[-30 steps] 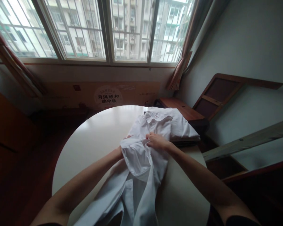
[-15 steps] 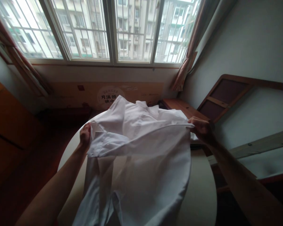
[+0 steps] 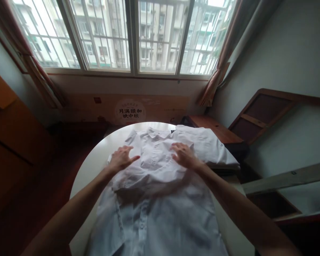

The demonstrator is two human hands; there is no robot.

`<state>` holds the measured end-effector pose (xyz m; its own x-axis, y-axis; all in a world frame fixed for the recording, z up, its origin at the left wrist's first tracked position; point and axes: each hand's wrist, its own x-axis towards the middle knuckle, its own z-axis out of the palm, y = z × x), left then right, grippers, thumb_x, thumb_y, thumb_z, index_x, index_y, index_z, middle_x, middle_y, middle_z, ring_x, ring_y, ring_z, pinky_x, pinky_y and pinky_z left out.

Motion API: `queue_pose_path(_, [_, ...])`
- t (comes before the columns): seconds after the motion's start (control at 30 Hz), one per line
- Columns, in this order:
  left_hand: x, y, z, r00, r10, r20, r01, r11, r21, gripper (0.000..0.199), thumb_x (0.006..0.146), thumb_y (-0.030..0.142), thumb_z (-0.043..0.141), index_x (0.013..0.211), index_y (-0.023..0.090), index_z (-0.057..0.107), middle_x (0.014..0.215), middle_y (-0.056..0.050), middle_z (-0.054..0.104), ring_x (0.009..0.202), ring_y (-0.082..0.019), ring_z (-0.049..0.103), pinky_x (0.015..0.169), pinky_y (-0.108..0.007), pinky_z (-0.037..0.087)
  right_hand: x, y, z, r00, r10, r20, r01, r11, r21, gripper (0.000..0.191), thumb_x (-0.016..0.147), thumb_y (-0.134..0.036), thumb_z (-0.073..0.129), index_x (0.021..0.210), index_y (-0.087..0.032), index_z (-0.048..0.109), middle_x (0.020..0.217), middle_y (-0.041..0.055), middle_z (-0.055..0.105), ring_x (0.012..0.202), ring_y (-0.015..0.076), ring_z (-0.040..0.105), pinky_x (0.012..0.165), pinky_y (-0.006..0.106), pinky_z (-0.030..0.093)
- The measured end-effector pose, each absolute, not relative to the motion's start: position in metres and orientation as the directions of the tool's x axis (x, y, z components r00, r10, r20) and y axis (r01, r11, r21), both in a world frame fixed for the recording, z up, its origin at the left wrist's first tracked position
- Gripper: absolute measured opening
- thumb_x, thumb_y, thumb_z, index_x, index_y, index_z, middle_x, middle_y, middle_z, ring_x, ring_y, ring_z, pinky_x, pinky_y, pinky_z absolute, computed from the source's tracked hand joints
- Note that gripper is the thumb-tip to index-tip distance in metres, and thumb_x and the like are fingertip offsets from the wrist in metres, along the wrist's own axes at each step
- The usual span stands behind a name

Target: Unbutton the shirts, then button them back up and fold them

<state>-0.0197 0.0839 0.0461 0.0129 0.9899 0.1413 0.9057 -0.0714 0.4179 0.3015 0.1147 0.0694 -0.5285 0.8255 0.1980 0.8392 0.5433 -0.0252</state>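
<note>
A white shirt (image 3: 160, 209) lies rumpled over the round table, its collar at the far side and its lower part toward me. My left hand (image 3: 122, 157) is over the shirt's upper left part, fingers apart, holding nothing. Over the upper right part is my right hand (image 3: 183, 154), its fingers also spread and nothing in them. Whether the fingertips press on the cloth is hard to tell. Folded white clothes (image 3: 208, 144) lie in a stack on the table, right of the shirt.
The white round table (image 3: 89, 169) has its curved edge at the left. Beyond it are a brown wooden surface (image 3: 213, 127), a printed board with Chinese characters (image 3: 162, 106) and barred windows. A wooden rail (image 3: 306, 173) runs along the right.
Both hands have let go of the shirt's edges and moved inward over it. The shirt has come down onto the table, and the folded stack shows more.
</note>
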Motion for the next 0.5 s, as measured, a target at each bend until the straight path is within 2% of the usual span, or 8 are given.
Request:
queue_pose_path(0.07, [0.000, 0.081, 0.038, 0.023, 0.996, 0.087, 0.892, -0.060, 0.447, 0.036, 0.086, 0.036, 0.055, 0.116, 0.015, 0.055, 0.118, -0.012, 0.056, 0.105, -0.024, 0.055, 0.088, -0.042, 0.047, 0.275, 0.105, 0.052, -0.679, 0.727, 0.103, 0.716, 0.687, -0.126, 0.042, 0.084, -0.042, 0.055, 0.117, -0.017, 0.056, 0.118, 0.0120, 0.057, 0.105, 0.0252, 0.053, 0.093, 0.037, 0.038])
queue_pose_path(0.13, [0.012, 0.078, 0.027, 0.032, 0.997, 0.067, 0.882, -0.060, 0.467, 0.035, 0.088, 0.034, 0.054, 0.118, 0.015, 0.053, 0.118, -0.010, 0.055, 0.101, -0.020, 0.057, 0.084, -0.041, 0.050, 0.260, 0.096, 0.034, -0.758, 0.649, 0.062, 0.629, 0.753, -0.194, 0.050, 0.080, -0.052, 0.058, 0.117, -0.017, 0.056, 0.112, 0.0110, 0.059, 0.101, 0.0249, 0.054, 0.089, 0.037, 0.041])
queue_pose_path(0.23, [0.019, 0.076, 0.017, 0.052, 0.998, 0.041, 0.861, -0.065, 0.505, 0.034, 0.088, 0.033, 0.055, 0.117, 0.015, 0.054, 0.118, -0.011, 0.055, 0.102, -0.021, 0.057, 0.085, -0.039, 0.050, 0.253, 0.085, 0.014, -0.728, 0.677, 0.103, 0.654, 0.732, -0.190, 0.031, 0.086, -0.043, 0.055, 0.099, -0.015, 0.059, 0.101, 0.0103, 0.060, 0.096, 0.0219, 0.055, 0.084, 0.033, 0.042])
queue_pose_path(0.33, [0.012, 0.078, 0.016, 0.074, 0.997, 0.030, 0.840, -0.079, 0.536, 0.031, 0.088, 0.034, 0.053, 0.113, 0.016, 0.056, 0.114, -0.009, 0.057, 0.097, -0.019, 0.058, 0.083, -0.037, 0.050, 0.256, 0.075, 0.007, -0.697, 0.708, 0.110, 0.678, 0.702, -0.218, 0.018, 0.092, -0.026, 0.044, 0.086, -0.015, 0.058, 0.083, 0.0068, 0.062, 0.075, 0.0154, 0.057, 0.070, 0.026, 0.042])
queue_pose_path(0.4, [-0.004, 0.081, 0.017, 0.096, 0.995, 0.040, 0.810, -0.101, 0.578, 0.026, 0.089, 0.036, 0.050, 0.093, 0.014, 0.063, 0.092, -0.005, 0.063, 0.080, -0.016, 0.060, 0.072, -0.030, 0.050, 0.263, 0.067, 0.010, -0.708, 0.701, 0.092, 0.659, 0.701, -0.273, 0.018, 0.092, -0.023, 0.042, 0.085, -0.016, 0.057, 0.070, 0.0029, 0.061, 0.059, 0.0126, 0.055, 0.057, 0.024, 0.037])
queue_pose_path(0.43, [-0.017, 0.082, 0.018, 0.091, 0.994, 0.057, 0.768, -0.107, 0.632, 0.029, 0.089, 0.037, 0.047, 0.079, 0.014, 0.063, 0.077, -0.003, 0.062, 0.069, -0.014, 0.057, 0.064, -0.026, 0.047, 0.269, 0.062, 0.015, -0.718, 0.692, 0.074, 0.651, 0.705, -0.281, 0.017, 0.091, -0.024, 0.044, 0.085, -0.017, 0.058, 0.064, 0.0014, 0.060, 0.055, 0.0123, 0.053, 0.054, 0.023, 0.034])
queue_pose_path(0.5, [-0.053, 0.084, 0.020, -0.006, 0.994, 0.110, 0.596, -0.085, 0.798, 0.036, 0.085, 0.037, 0.045, 0.058, 0.015, 0.055, 0.052, 0.001, 0.050, 0.050, -0.011, 0.046, 0.049, -0.023, 0.036, 0.288, 0.053, 0.028, -0.732, 0.680, 0.030, 0.658, 0.719, -0.224, 0.016, 0.089, -0.028, 0.049, 0.084, -0.018, 0.060, 0.060, 0.0013, 0.061, 0.053, 0.0136, 0.055, 0.051, 0.023, 0.031])
